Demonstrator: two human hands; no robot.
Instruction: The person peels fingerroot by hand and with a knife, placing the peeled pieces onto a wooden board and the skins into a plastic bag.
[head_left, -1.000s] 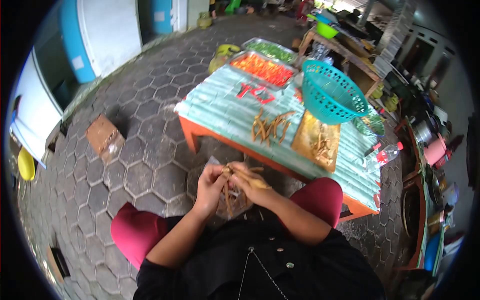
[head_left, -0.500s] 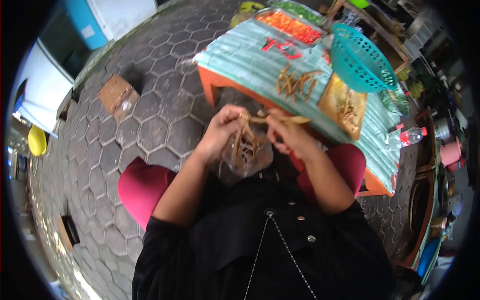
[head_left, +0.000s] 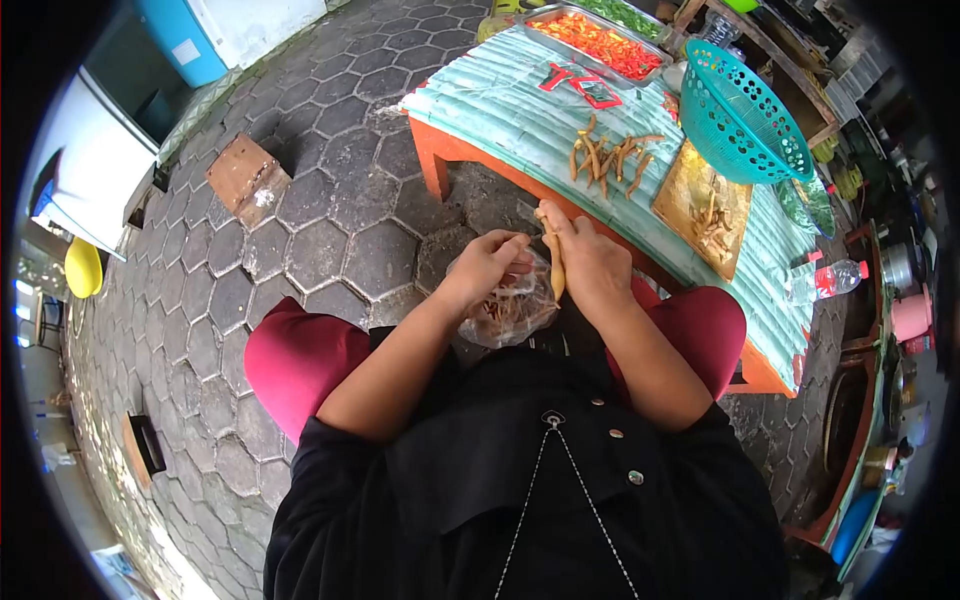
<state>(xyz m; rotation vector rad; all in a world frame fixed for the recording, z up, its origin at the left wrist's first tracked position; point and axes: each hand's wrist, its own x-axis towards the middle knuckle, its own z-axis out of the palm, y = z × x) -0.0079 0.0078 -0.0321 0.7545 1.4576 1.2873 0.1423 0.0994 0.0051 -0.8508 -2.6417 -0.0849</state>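
Observation:
My right hand [head_left: 592, 265] is wrapped round a yellowish-brown root [head_left: 556, 268], which points down toward my lap. Just left of it, my left hand [head_left: 490, 267] has its fingers curled together at the top of a clear plastic bag [head_left: 505, 318]; what they pinch, if anything, is too small to tell. Brown strips or pieces lie inside the bag. On the table beyond my hands is a pile of brown root fingers [head_left: 600, 160]. Right of that pile, a wooden board [head_left: 705, 205] carries pale root pieces.
The table [head_left: 480, 95] has a green bamboo-patterned cover and orange edge. On it are a teal basket [head_left: 745, 115], a tray of chopped red peppers [head_left: 600, 45] and a plastic bottle [head_left: 840, 278]. A cardboard piece [head_left: 245, 178] lies on the paved floor.
The root in my right hand has swung from nearly level to pointing downward. My left hand has let go of the brown piece it held and moved slightly right and down.

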